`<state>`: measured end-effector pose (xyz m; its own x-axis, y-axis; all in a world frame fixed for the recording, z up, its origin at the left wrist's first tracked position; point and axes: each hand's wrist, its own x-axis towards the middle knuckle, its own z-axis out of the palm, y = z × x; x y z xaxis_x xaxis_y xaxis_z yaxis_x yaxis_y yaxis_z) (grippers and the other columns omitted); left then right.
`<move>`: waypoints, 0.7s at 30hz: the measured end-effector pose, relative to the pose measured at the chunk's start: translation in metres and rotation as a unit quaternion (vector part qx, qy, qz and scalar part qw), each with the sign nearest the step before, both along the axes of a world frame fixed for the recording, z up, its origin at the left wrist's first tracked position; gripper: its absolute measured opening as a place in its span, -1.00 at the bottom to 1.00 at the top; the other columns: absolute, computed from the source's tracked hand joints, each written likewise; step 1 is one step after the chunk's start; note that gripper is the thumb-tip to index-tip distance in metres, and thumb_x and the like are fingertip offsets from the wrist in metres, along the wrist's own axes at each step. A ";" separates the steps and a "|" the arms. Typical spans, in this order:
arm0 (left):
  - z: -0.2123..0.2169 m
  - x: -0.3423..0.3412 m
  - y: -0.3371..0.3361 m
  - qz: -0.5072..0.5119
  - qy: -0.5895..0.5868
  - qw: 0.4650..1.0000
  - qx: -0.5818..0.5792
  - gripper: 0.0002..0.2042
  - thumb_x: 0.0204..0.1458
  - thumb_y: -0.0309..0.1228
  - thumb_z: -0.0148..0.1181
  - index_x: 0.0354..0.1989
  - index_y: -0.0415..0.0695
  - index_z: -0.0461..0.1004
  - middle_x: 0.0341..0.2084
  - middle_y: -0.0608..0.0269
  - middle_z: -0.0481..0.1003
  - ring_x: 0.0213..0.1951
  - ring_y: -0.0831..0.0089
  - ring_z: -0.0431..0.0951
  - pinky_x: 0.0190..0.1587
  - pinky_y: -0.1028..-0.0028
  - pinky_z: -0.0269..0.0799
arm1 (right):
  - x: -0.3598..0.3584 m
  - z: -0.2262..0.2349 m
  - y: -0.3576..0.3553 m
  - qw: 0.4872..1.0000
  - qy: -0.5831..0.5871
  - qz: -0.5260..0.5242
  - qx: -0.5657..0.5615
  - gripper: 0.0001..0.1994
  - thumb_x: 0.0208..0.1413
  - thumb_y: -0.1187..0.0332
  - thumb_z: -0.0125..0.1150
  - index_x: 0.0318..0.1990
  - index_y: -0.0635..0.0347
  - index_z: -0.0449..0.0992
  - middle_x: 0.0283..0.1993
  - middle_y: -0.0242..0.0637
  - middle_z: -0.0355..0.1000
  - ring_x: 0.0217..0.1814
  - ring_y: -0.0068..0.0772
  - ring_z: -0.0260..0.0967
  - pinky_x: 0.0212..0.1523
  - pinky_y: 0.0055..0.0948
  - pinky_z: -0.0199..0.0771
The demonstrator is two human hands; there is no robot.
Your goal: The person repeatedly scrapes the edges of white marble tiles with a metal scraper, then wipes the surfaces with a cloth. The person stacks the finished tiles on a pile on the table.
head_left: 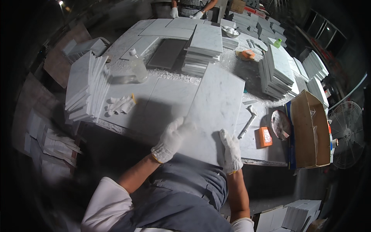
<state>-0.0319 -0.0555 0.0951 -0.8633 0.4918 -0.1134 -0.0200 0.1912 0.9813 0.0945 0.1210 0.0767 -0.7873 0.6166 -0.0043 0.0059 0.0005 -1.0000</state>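
A white, grey-veined marble tile (216, 104) lies lengthwise in front of me, its near end by my waist and its far end against a stack of tiles (205, 42). My left hand (170, 140), in a white knitted glove, is at the tile's near left part. Motion smears its fingertips, so their grip is unclear. Along the near right edge, my gloved right hand (231, 151) holds the tile, fingers pointing away from me. A spare pair of white gloves (120, 105) rests on the table to the left.
Tile stacks stand left (87, 87) and right (276, 71). A clear bottle (138, 65) stands back left. At right are a white-handled tool (248, 121), an orange block (265, 137), a round dish (280, 124), a cardboard box (309, 129) and a fan (348, 133). Across stands a gloved person (191, 8).
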 end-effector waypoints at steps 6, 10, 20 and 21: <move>-0.042 -0.052 -0.053 0.118 0.301 0.946 -0.018 -0.65 0.32 -0.12 0.24 0.04 -0.17 0.56 -0.20 0.12 0.62 -0.19 0.37 0.63 -0.14 0.35 0.55 | -0.050 0.081 -0.005 0.998 0.008 0.017 -0.057 -0.63 0.32 0.14 0.34 0.01 0.33 0.60 -0.25 -0.40 0.54 -0.27 -0.64 0.39 -0.29 -0.52 0.42; -0.063 -0.114 -0.100 -0.024 0.506 0.827 -0.245 -0.60 0.25 -0.13 0.22 0.14 -0.11 0.51 -0.06 0.08 0.60 0.01 0.07 0.60 0.08 0.15 0.50 | -0.113 0.104 -0.003 0.999 -0.015 0.044 0.021 -0.55 0.31 0.05 0.34 0.04 0.32 0.60 -0.25 -0.38 0.54 -0.26 -0.66 0.39 -0.24 -0.52 0.44; -0.111 -0.167 -0.147 -0.039 0.531 0.809 -0.248 -0.47 0.21 -0.11 0.26 0.25 -0.18 0.41 0.18 -0.06 0.44 0.30 -0.08 0.40 0.40 -0.02 0.27 | -0.359 0.068 -0.013 0.998 -0.057 0.027 0.029 -0.62 0.18 0.08 0.49 -0.12 0.23 0.61 -0.28 -0.49 0.50 -0.27 -0.66 0.28 -0.24 -0.47 0.34; -0.112 -0.167 -0.147 -0.041 0.516 0.825 -0.227 -0.44 0.22 -0.06 0.24 0.28 -0.16 0.40 0.23 -0.06 0.41 0.35 -0.04 0.35 0.42 -0.04 0.23 | -0.382 0.061 -0.015 0.997 -0.064 0.017 0.026 -0.62 0.18 0.08 0.49 -0.12 0.24 0.60 -0.28 -0.47 0.50 -0.27 -0.65 0.28 -0.23 -0.47 0.35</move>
